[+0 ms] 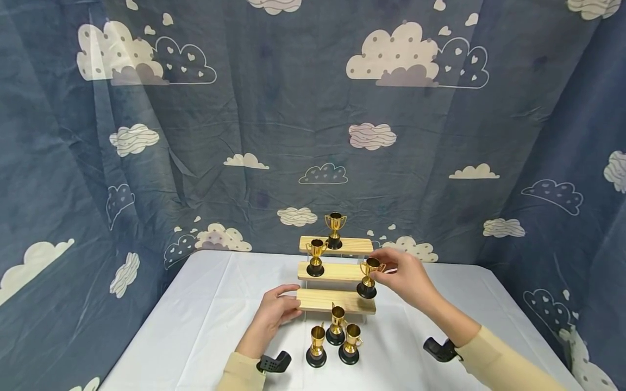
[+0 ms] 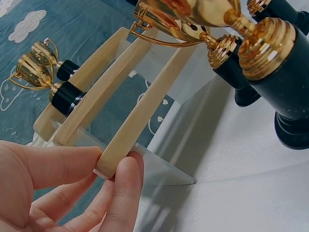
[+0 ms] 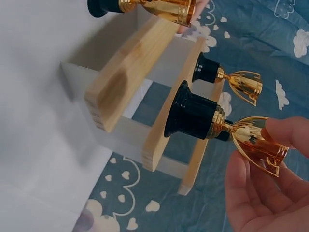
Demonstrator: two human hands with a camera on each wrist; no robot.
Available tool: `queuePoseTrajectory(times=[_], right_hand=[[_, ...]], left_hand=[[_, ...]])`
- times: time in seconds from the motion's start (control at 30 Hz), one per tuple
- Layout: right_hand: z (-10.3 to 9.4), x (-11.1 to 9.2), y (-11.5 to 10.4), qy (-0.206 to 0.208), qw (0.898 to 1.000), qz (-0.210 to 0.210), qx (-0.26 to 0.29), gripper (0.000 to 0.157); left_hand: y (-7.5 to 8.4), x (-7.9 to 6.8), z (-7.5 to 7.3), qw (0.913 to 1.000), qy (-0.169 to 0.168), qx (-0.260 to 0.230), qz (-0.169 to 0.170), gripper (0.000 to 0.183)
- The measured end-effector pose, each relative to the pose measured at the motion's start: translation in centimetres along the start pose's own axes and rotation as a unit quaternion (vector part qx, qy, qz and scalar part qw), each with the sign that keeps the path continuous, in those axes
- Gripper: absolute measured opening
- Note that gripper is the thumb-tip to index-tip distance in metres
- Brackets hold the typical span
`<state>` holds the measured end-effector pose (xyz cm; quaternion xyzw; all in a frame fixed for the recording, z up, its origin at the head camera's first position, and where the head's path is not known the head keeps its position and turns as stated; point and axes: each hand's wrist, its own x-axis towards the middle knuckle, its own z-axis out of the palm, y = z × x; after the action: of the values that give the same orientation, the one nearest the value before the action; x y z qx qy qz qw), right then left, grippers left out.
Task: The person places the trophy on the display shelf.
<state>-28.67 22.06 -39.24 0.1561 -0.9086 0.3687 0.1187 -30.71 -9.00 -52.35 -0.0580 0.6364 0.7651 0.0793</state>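
My right hand (image 1: pixel 408 277) pinches a small gold trophy cup (image 1: pixel 369 279) by its cup and handle, thumb on one side and fingers on the other. Its black base (image 3: pixel 193 113) is close over the right end of the middle wooden board (image 1: pixel 337 271) of a three-tier display stand. At the stand's left, my left hand (image 1: pixel 274 312) grips the end of the lowest board (image 2: pixel 145 106) between thumb and fingers. One trophy (image 1: pixel 316 258) stands upright at the left of the middle board, another (image 1: pixel 335 231) on the top board (image 1: pixel 359 246).
Three more trophies stand upright on the white-covered table in front of the stand: a left one (image 1: pixel 317 350), a rear one (image 1: pixel 336 328) and a right one (image 1: pixel 350 347). Clear side panels (image 2: pixel 164 166) support the boards. Behind hangs a dark blue cloud-patterned curtain (image 1: pixel 293 119).
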Motion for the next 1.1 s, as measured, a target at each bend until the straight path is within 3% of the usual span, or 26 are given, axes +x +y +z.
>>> queuePoseTrajectory(times=[0.6, 0.83, 1.1], right_hand=[[0.1, 1.9, -0.1, 0.000, 1.000, 0.007, 0.003, 0.040], [0.4, 2.6, 0.0, -0.002, 1.000, 0.028, 0.014, 0.040], [0.5, 3.7, 0.1, -0.007, 0.999, 0.032, 0.022, 0.042]], left_hand=[[0.1, 0.1, 0.0, 0.9999, -0.008, -0.004, 0.006, 0.056], [1.0, -0.9, 0.2, 0.9999, -0.012, 0.001, 0.004, 0.052], [0.0, 0.1, -0.1, 0.9999, -0.011, -0.006, 0.008, 0.053]])
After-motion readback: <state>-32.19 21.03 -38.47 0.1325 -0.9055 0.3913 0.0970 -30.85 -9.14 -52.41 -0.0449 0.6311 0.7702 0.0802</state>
